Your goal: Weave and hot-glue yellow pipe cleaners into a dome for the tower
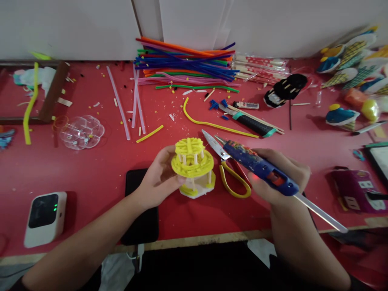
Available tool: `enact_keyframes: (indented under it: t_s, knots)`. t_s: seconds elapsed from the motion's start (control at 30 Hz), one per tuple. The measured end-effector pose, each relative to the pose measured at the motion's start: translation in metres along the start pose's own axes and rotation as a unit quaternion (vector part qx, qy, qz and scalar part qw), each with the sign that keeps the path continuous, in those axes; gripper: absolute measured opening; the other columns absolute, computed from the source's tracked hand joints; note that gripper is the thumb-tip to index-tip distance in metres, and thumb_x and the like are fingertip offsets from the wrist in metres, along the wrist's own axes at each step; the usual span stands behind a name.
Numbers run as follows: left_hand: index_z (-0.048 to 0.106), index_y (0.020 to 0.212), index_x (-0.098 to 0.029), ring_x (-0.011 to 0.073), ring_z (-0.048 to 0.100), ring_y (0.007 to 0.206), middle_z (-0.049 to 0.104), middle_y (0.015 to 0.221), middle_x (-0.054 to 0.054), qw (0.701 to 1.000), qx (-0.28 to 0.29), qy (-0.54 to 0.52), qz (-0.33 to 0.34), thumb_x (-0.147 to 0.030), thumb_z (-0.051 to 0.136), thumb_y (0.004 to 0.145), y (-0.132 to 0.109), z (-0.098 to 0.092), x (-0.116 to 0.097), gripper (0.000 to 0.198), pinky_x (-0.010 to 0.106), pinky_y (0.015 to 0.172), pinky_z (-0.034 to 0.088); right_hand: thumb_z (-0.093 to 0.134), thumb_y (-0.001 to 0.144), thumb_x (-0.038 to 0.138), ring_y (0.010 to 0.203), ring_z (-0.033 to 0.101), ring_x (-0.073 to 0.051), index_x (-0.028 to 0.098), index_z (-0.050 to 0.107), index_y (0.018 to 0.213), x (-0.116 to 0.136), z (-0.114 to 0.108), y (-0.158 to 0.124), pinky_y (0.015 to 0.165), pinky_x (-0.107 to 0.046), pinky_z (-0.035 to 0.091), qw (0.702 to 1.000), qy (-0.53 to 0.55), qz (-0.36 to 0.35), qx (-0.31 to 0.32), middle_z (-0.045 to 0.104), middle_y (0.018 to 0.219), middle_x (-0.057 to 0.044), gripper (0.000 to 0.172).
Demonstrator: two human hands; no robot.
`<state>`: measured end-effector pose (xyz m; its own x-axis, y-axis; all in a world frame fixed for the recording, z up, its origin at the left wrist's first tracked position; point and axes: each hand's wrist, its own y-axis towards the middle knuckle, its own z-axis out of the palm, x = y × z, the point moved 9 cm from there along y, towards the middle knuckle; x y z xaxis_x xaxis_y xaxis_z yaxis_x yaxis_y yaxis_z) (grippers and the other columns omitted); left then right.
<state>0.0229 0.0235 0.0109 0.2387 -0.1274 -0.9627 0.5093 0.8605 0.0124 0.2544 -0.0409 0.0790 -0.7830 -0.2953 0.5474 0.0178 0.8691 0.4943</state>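
Note:
My left hand (157,178) grips a small yellow tiered model (194,165) made of straw rings and short wooden posts, tilted slightly above the red table (91,169). My right hand (281,178) is wrapped round a blue glue gun (260,167) with a clear glue stick jutting out behind it. Its nozzle points left, a short way from the model's top tier. Yellow-handled scissors (227,169) lie on the table between both hands.
A pile of coloured straws (188,62) lies at the back centre, with loose straws and scraps around. A black phone (142,206) and a white device (45,218) sit near the front edge. A clear plastic tray (81,131), a black-handled knife (251,123) and craft pieces (348,64) surround the area.

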Motion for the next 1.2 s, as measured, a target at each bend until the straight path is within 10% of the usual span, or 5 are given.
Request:
enact_keyframes:
  t_s: [0.27, 0.53, 0.73, 0.97, 1.2]
  knots:
    - [0.052, 0.135, -0.025, 0.0256, 0.064, 0.125, 0.064, 0.136, 0.011, 0.983, -0.029, 0.154, 0.095, -0.018, 0.081, 0.078, 0.001, -0.006, -0.005, 0.065, 0.039, 0.107, 0.054, 0.048, 0.082, 0.01, 0.096, 0.071, -0.029, 0.027, 0.058, 0.127, -0.05, -0.002, -0.024, 0.083, -0.049, 0.059, 0.981, -0.082, -0.05, 0.169, 0.072, 0.105, -0.009, 0.049]
    - [0.049, 0.138, -0.02, 0.0309, 0.06, 0.132, 0.059, 0.141, 0.015, 0.973, -0.064, 0.217, 0.046, -0.016, 0.075, 0.077, 0.002, -0.006, 0.0, 0.066, 0.049, 0.115, 0.049, 0.049, 0.076, 0.004, 0.091, 0.07, -0.032, 0.04, 0.07, 0.106, -0.14, -0.063, -0.044, 0.08, -0.055, 0.057, 0.98, -0.144, -0.029, 0.132, 0.071, 0.094, -0.005, 0.051]
    - [0.037, 0.149, -0.023, 0.0344, 0.039, 0.152, 0.041, 0.159, 0.018, 0.965, 0.004, 0.241, 0.107, -0.007, 0.072, 0.073, 0.0, 0.003, -0.009, 0.086, 0.055, 0.128, 0.03, 0.047, 0.088, 0.014, 0.084, 0.07, -0.03, 0.037, 0.074, 0.094, -0.117, -0.088, -0.004, 0.076, -0.05, 0.055, 0.985, -0.165, -0.046, 0.001, 0.071, 0.086, -0.008, 0.035]
    - [0.025, 0.153, -0.028, 0.0334, 0.012, 0.162, 0.019, 0.171, 0.014, 0.958, 0.037, 0.222, 0.179, -0.009, 0.067, 0.072, -0.004, -0.002, -0.011, 0.093, 0.06, 0.131, 0.006, 0.058, 0.091, 0.024, 0.089, 0.072, -0.026, 0.023, 0.072, 0.095, -0.031, 0.039, 0.104, 0.082, -0.04, 0.055, 0.978, -0.153, -0.081, 0.117, 0.077, 0.092, -0.008, 0.016]
    - [0.052, 0.131, -0.023, 0.0328, 0.045, 0.146, 0.057, 0.146, 0.011, 0.954, -0.096, 0.175, 0.225, -0.016, 0.065, 0.067, -0.001, -0.025, -0.029, 0.065, 0.058, 0.129, 0.022, 0.069, 0.087, 0.021, 0.095, 0.07, -0.03, 0.012, 0.072, 0.092, -0.014, 0.182, 0.143, 0.082, -0.039, 0.052, 0.92, -0.18, 0.01, 0.348, 0.076, 0.097, -0.016, 0.01]
